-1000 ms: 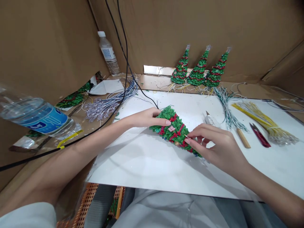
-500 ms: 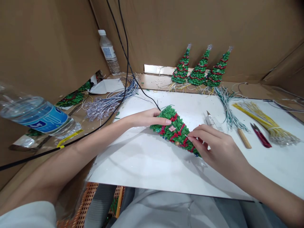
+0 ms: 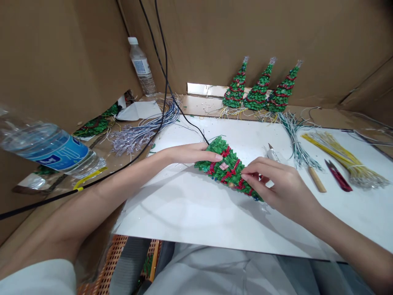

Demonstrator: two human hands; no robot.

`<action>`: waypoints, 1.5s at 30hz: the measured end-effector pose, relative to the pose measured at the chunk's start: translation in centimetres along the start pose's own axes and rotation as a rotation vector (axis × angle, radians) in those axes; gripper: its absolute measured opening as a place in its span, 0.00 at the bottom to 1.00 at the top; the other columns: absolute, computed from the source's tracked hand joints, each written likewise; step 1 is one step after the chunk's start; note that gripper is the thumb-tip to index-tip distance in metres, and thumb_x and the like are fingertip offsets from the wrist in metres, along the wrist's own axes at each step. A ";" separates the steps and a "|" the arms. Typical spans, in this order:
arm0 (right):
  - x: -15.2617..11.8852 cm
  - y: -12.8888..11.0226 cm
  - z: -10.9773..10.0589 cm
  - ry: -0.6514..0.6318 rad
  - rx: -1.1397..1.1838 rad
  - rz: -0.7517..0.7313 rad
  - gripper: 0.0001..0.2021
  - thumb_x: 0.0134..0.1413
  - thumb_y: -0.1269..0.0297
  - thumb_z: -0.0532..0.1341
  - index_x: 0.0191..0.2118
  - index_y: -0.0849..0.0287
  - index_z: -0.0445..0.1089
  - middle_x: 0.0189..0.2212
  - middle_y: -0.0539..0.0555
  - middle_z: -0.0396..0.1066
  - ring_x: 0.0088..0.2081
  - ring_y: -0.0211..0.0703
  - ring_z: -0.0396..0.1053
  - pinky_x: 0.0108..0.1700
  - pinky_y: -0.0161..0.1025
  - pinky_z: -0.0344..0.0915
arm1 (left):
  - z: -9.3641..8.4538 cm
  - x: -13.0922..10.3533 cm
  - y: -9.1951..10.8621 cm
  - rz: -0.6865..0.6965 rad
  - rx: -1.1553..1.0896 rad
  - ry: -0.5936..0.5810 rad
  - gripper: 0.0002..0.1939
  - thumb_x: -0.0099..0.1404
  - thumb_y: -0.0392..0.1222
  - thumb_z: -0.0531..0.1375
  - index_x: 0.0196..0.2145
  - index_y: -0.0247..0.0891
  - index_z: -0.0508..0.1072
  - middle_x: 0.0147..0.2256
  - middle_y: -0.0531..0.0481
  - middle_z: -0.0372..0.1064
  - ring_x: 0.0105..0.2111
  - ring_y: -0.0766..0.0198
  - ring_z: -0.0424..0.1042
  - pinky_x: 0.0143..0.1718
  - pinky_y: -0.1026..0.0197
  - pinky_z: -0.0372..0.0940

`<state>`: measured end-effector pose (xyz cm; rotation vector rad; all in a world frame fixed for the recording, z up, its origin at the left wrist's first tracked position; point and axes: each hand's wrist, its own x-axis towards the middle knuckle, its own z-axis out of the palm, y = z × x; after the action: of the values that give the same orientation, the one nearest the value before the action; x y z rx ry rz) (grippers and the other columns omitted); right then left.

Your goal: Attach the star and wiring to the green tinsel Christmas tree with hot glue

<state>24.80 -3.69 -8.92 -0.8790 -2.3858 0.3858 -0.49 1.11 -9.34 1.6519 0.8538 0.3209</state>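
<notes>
A small green Christmas tree with red garlands and a pink block lies tilted over the white board, its wide base to the upper left. My left hand grips it by the base, thumb on top, other fingers hidden behind. Near the narrow end, my right hand has thumb and forefinger pinched together at the tree's surface; whatever is between the fingertips is too small to make out.
Three finished-looking trees stand at the back. Right: wooden-handled tool, red snips, yellow wire bundle, green-white wires. Left: large bottle, blue-white wires, black cable. A small bottle stands behind.
The fingertips of my right hand have closed in against the tree, where a small pale bit showed before. My left hand keeps its hold.
</notes>
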 end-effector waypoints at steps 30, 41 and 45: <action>1.5 1.7 0.3 -0.167 0.688 0.525 0.12 0.44 0.58 0.67 0.29 0.62 0.69 0.21 0.46 0.60 0.19 0.29 0.59 0.20 0.30 0.57 | -0.8 0.2 -0.5 -0.083 0.059 -0.067 0.21 0.59 0.59 0.58 0.38 0.39 0.77 0.39 0.52 0.75 0.43 0.60 0.68 0.47 0.64 0.62; 1.6 2.0 -0.2 -0.238 0.731 0.529 0.12 0.46 0.57 0.66 0.31 0.61 0.69 0.22 0.46 0.62 0.21 0.30 0.60 0.21 0.30 0.60 | -1.2 0.7 1.7 -0.134 0.053 -0.203 0.20 0.55 0.56 0.61 0.39 0.39 0.76 0.40 0.52 0.76 0.43 0.60 0.70 0.48 0.63 0.64; 1.3 3.3 -2.5 -0.105 0.596 0.522 0.10 0.51 0.58 0.62 0.34 0.61 0.70 0.23 0.49 0.65 0.21 0.31 0.61 0.21 0.30 0.60 | -1.7 1.0 2.5 -0.140 0.092 -0.259 0.20 0.53 0.56 0.62 0.36 0.37 0.76 0.37 0.51 0.76 0.38 0.60 0.72 0.43 0.64 0.66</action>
<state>27.10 -0.25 -7.88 -1.1828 -1.9101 1.2901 0.08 2.90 -6.74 1.6650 0.7909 -0.0302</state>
